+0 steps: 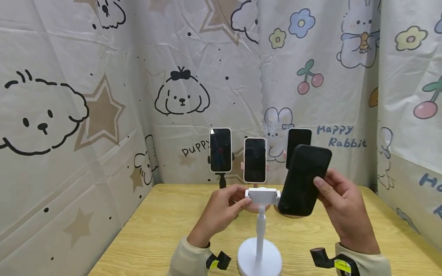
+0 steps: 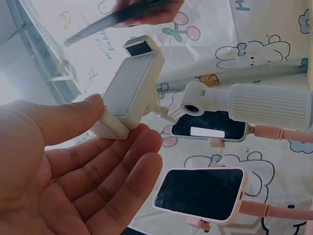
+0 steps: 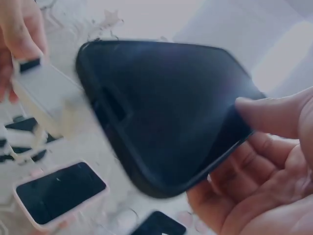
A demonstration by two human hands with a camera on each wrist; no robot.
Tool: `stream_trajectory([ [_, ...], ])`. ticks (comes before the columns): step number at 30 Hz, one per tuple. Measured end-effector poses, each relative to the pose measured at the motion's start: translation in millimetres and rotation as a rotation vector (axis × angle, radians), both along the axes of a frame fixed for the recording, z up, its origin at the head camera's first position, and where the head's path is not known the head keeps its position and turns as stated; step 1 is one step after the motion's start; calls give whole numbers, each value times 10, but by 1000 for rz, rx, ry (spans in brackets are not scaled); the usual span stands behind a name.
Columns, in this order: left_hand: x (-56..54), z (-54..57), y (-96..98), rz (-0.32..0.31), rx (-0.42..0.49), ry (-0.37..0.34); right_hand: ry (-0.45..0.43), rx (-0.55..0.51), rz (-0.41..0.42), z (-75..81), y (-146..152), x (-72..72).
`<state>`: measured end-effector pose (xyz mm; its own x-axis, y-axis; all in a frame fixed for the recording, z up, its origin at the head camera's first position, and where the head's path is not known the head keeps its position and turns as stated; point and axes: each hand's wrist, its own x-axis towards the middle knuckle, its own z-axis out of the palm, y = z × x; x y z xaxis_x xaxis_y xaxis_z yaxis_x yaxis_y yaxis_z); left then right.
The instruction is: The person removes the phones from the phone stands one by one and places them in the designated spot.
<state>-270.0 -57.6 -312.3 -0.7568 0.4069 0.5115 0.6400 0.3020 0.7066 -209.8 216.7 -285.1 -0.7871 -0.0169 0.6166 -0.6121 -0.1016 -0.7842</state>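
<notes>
A white phone stand (image 1: 261, 226) with a round base stands on the table, its clamp (image 1: 262, 196) at the top. My left hand (image 1: 224, 209) pinches the left end of that clamp between thumb and fingers; the left wrist view shows the thumb (image 2: 73, 117) on its end piece. In my right hand (image 1: 345, 203) is a smartphone in a black case (image 1: 305, 180), tilted, its dark screen toward me. The right thumb (image 3: 274, 115) lies on the screen edge and the fingers go behind. The phone is just right of the clamp; whether they touch I cannot tell.
Behind the white stand, three more phones are held upright in stands: a left phone (image 1: 221, 149), a middle one (image 1: 255, 160) and a right one (image 1: 298, 143) partly hidden by the black-cased phone. Printed curtains (image 1: 179, 153) hang around the wooden table (image 1: 148, 230).
</notes>
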Motion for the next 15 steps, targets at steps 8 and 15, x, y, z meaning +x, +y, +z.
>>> stream_trajectory([
  [8,-5,13,-20,5,-12,20,-208,126,-261,-64,300,-35],
  [15,-1,20,-11,4,-15,10,-367,331,-445,-94,449,-59],
])
